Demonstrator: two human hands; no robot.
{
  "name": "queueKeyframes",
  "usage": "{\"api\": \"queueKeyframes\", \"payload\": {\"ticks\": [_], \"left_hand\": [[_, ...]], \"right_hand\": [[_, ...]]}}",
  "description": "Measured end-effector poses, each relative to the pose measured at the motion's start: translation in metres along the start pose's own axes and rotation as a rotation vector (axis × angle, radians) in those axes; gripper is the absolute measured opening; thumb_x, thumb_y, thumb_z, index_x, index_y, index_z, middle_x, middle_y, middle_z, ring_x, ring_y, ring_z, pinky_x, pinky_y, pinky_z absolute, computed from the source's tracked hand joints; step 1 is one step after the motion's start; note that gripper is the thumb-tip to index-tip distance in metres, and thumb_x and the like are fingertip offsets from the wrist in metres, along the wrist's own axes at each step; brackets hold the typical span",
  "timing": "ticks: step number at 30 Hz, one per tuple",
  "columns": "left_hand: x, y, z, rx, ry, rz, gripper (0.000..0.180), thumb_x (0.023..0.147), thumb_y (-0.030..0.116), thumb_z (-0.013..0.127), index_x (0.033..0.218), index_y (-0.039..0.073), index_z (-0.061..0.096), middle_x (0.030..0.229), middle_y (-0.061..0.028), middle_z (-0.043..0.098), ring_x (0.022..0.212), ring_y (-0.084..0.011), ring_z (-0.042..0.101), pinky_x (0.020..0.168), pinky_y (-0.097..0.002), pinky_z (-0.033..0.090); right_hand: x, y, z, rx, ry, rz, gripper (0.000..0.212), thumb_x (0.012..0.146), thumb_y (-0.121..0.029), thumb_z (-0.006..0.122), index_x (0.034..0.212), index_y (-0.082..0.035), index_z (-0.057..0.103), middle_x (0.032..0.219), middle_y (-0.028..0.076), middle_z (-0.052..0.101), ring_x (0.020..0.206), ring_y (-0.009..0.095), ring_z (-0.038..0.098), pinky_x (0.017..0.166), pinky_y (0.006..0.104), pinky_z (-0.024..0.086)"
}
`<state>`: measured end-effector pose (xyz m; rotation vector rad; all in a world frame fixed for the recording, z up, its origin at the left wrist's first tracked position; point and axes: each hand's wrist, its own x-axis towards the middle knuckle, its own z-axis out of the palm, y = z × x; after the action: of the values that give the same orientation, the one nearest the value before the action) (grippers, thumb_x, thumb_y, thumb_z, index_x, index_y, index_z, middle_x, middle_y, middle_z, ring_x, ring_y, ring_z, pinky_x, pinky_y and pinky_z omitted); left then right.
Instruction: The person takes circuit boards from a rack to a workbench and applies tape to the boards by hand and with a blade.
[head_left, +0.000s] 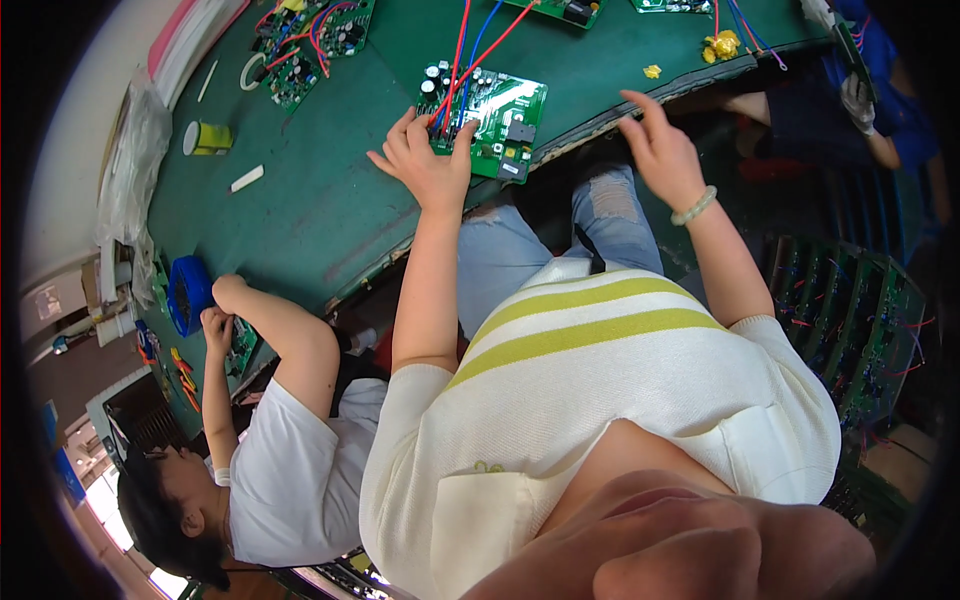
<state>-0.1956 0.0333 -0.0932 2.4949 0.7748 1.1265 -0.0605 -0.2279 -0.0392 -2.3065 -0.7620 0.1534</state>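
A green circuit board (495, 105) lies at the table's near edge, with black capacitors, dark block-shaped parts and red and blue wires (462, 65) rising from it. My left hand (430, 168) grips its near left corner, thumb on top and fingers by the left edge near the wire ends. Exactly what the fingertips press on is partly hidden. My right hand (662, 150), with a pale bangle at the wrist, hovers beyond the table edge to the right of the board. Its thumb and index finger are apart, and nothing shows in it.
More wired boards (310, 45) lie at the far left. A yellow-green roll (208, 138), a white stick (247, 179) and yellow lumps (720, 46) sit on the green table (330, 200). A co-worker (290, 470) works at left by a blue ring (188, 295); racked boards (850, 320) stand at right.
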Motion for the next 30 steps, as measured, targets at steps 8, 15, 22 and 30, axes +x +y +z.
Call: {"api": "queueKeyframes", "payload": {"ticks": [8, 15, 22, 30], "left_hand": [[-0.003, 0.005, -0.003, 0.061, 0.106, 0.057, 0.045, 0.066, 0.044, 0.083, 0.089, 0.012, 0.062, 0.109, -0.0016, 0.058, 0.108, -0.0255, 0.052, 0.104, -0.0729, 0.000], [-0.001, 0.009, -0.004, 0.006, 0.218, 0.161, 0.041, 0.064, 0.040, 0.084, 0.086, 0.014, 0.061, 0.103, -0.0004, 0.059, 0.104, -0.0244, 0.053, 0.106, -0.0703, -0.005], [-0.002, 0.007, -0.004, -0.001, 0.210, 0.165, 0.040, 0.065, 0.039, 0.083, 0.088, 0.014, 0.061, 0.102, 0.0008, 0.058, 0.103, -0.0238, 0.051, 0.106, -0.0708, -0.004], [-0.003, 0.006, -0.003, 0.000, 0.182, 0.151, 0.040, 0.066, 0.039, 0.083, 0.090, 0.014, 0.062, 0.103, 0.0011, 0.057, 0.106, -0.0238, 0.049, 0.105, -0.0711, -0.004]], "right_hand": [[-0.019, -0.060, 0.038, -0.124, -0.135, -0.371, 0.038, 0.092, -0.024, 0.057, 0.126, -0.010, 0.046, 0.074, 0.010, 0.066, 0.065, 0.028, 0.066, 0.054, 0.0397, 0.050], [-0.008, -0.064, 0.048, -0.347, -0.171, -0.461, 0.037, 0.088, -0.020, 0.059, 0.122, -0.008, 0.048, 0.074, 0.010, 0.067, 0.066, 0.026, 0.067, 0.055, 0.0369, 0.051], [-0.001, -0.076, 0.046, -0.461, -0.236, -0.477, 0.034, 0.088, -0.021, 0.061, 0.117, -0.010, 0.048, 0.073, 0.009, 0.065, 0.065, 0.027, 0.065, 0.055, 0.0383, 0.050], [0.006, -0.081, 0.036, -0.432, -0.326, -0.472, 0.041, 0.080, -0.011, 0.058, 0.119, -0.003, 0.048, 0.066, 0.012, 0.065, 0.059, 0.030, 0.065, 0.052, 0.0408, 0.050]]}}
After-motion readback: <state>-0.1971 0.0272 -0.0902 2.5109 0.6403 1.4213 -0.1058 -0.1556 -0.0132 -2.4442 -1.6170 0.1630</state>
